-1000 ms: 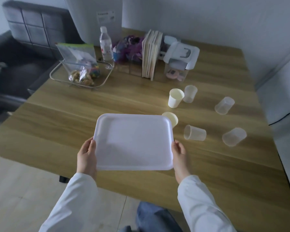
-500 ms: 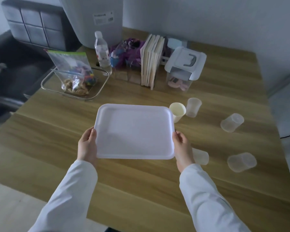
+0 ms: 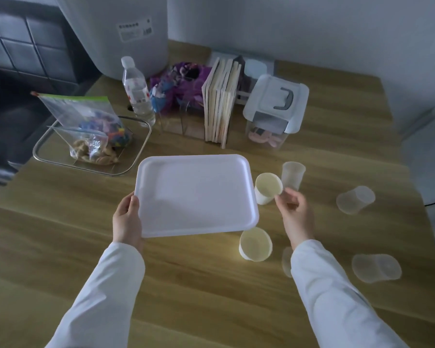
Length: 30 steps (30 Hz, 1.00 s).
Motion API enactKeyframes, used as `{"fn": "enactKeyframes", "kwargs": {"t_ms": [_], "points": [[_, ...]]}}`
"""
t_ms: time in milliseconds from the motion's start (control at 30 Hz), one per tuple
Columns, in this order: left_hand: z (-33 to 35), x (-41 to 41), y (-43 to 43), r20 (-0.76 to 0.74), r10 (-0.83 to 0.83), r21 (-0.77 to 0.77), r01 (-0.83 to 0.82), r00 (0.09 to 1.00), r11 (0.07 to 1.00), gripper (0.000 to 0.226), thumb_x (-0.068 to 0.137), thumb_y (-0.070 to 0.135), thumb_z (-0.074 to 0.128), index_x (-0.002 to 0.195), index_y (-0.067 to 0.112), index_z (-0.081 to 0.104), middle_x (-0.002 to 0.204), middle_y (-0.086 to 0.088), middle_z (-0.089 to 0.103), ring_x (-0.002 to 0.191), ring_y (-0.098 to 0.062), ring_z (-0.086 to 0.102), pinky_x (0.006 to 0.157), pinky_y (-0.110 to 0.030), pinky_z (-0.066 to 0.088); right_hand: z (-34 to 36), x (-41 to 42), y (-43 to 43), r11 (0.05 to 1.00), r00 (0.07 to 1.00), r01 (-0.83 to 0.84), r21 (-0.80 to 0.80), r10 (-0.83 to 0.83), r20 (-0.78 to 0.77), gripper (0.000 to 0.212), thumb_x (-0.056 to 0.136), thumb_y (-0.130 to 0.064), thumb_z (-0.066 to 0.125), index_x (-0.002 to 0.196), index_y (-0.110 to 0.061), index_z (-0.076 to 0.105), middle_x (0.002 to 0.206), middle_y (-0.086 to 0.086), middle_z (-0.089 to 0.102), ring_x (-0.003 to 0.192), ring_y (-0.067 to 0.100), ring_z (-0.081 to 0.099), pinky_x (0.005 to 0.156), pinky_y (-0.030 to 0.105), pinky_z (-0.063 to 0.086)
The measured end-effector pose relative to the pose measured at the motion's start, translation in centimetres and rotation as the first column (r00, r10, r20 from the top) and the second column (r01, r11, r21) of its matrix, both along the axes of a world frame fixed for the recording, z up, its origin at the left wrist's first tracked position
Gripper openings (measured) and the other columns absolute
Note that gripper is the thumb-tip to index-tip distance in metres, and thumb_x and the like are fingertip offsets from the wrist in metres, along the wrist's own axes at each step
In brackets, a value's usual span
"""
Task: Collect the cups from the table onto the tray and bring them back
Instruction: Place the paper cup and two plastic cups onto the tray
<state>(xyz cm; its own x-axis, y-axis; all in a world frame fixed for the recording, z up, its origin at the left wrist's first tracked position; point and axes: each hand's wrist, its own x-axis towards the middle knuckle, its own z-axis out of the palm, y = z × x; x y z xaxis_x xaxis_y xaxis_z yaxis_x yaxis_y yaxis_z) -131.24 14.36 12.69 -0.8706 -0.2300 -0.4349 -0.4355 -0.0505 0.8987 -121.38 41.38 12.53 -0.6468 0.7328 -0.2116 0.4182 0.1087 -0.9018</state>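
An empty white tray [image 3: 196, 194] is over the wooden table [image 3: 60, 234], and my left hand [image 3: 126, 219] grips its left edge. My right hand [image 3: 293, 209] is off the tray, fingers apart, just right of an upright cream paper cup [image 3: 266, 188]. A second cream cup [image 3: 255, 244] stands below the tray's right corner. A clear plastic cup [image 3: 293, 175] stands upright behind the first. Two clear cups lie on their sides at the right [image 3: 355, 202] and lower right [image 3: 376, 268]. Another clear cup [image 3: 286, 261] is partly hidden by my right sleeve.
Along the back of the table are a glass dish [image 3: 133, 156] with snack bags, a water bottle [image 3: 137, 90], a row of books [image 3: 221, 101], a purple bag [image 3: 178, 84] and a lidded plastic box [image 3: 276, 109]. A grey bin [image 3: 116, 33] stands behind. A dark sofa [image 3: 15, 71] is at the left.
My right hand has let go of the tray's right edge and moved right toward the upright cream cup. The tray has moved further over the table; my left hand alone holds it.
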Motion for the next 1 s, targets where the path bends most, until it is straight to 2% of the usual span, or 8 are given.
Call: {"fn": "enactKeyframes", "kwargs": {"t_ms": [100,200,333,400,467,633,833,1000], "points": [[-1.1,-1.6,0.1,0.027,0.014,-0.017,-0.014,1.000,1.000,0.026,0.095,0.027,0.041,0.113,0.021,0.059,0.103,-0.003,0.056,0.093,-0.022,0.052,0.079,-0.036,0.044,-1.2,-1.4,1.1,0.990,0.998,-0.031,0.135,0.023,0.058,0.051,0.075,-0.023,0.071,0.120,-0.010,0.050,0.113,0.005,0.058,0.104,0.019,0.054,0.085,0.025,0.037],[-2.3,-3.0,0.6,0.029,0.010,-0.057,-0.008,1.000,0.998,0.031,0.095,0.025,0.041,0.120,0.014,0.057,0.103,-0.003,0.055,0.091,-0.020,0.051,0.071,-0.028,0.044,-2.7,-3.0,2.0,0.963,0.990,-0.093,0.251,0.063,0.126,0.067,0.068,-0.021,0.077,0.125,-0.007,0.044,0.118,0.008,0.052,0.111,0.022,0.048,0.089,0.023,0.033],[-3.7,-4.2,1.4,0.058,0.026,-0.046,-0.023,0.998,0.999,0.030,0.095,0.026,0.041,0.120,0.018,0.057,0.101,-0.002,0.056,0.091,-0.021,0.053,0.074,-0.030,0.044,-4.6,-4.6,2.6,0.935,0.969,-0.195,0.295,0.137,0.207,0.089,0.060,-0.022,0.082,0.134,-0.010,0.035,0.131,0.015,0.045,0.121,0.029,0.044,0.103,0.040,0.038],[-4.3,-4.5,1.7,0.071,0.022,-0.037,-0.019,0.997,0.999,0.030,0.096,0.026,0.041,0.119,0.018,0.057,0.094,0.001,0.057,0.083,-0.018,0.054,0.067,-0.028,0.044,-5.2,-5.1,2.6,0.927,0.963,-0.219,0.306,0.153,0.223,0.095,0.059,-0.022,0.083,0.137,-0.011,0.031,0.133,0.015,0.042,0.125,0.032,0.041,0.106,0.047,0.036],[-4.7,-4.7,1.9,0.085,0.023,-0.021,-0.021,0.996,1.000,0.028,0.096,0.025,0.041,0.117,0.019,0.057,0.087,0.005,0.057,0.077,-0.015,0.054,0.064,-0.028,0.045,-5.6,-5.3,2.6,0.920,0.961,-0.225,0.320,0.155,0.229,0.096,0.060,-0.020,0.083,0.139,-0.012,0.029,0.135,0.015,0.041,0.126,0.033,0.039,0.107,0.047,0.035],[-5.8,-5.0,1.9,0.102,0.020,-0.015,-0.019,0.995,1.000,0.020,0.095,0.026,0.041,0.106,0.023,0.058,0.093,0.001,0.059,0.092,-0.022,0.053,0.078,-0.036,0.044,-5.5,-5.3,3.0,0.931,0.975,-0.187,0.313,0.136,0.178,0.091,0.065,-0.018,0.079,0.139,-0.011,0.027,0.138,0.016,0.039,0.127,0.030,0.040,0.107,0.041,0.034],[-6.2,-4.4,2.5,0.098,-0.008,0.004,0.008,0.995,1.000,0.022,0.095,0.027,0.041,0.108,0.023,0.059,0.104,-0.004,0.058,0.094,-0.022,0.054,0.082,-0.038,0.045,-2.2,-5.9,3.5,0.924,0.988,-0.147,0.352,0.120,0.097,0.092,0.066,-0.021,0.078,0.140,-0.014,0.024,0.137,0.012,0.041,0.124,0.026,0.042,0.095,0.029,0.035],[-5.6,-3.5,3.5,0.082,-0.056,0.017,0.055,0.995,0.998,0.020,0.094,0.028,0.041,0.104,0.027,0.059,0.106,-0.003,0.059,0.098,-0.023,0.055,0.089,-0.043,0.047,2.3,-7.3,1.4,0.900,0.982,-0.167,0.403,0.189,-0.015,0.095,0.063,-0.021,0.080,0.140,-0.013,0.025,0.133,0.011,0.042,0.123,0.025,0.042,0.101,0.039,0.039]]}}
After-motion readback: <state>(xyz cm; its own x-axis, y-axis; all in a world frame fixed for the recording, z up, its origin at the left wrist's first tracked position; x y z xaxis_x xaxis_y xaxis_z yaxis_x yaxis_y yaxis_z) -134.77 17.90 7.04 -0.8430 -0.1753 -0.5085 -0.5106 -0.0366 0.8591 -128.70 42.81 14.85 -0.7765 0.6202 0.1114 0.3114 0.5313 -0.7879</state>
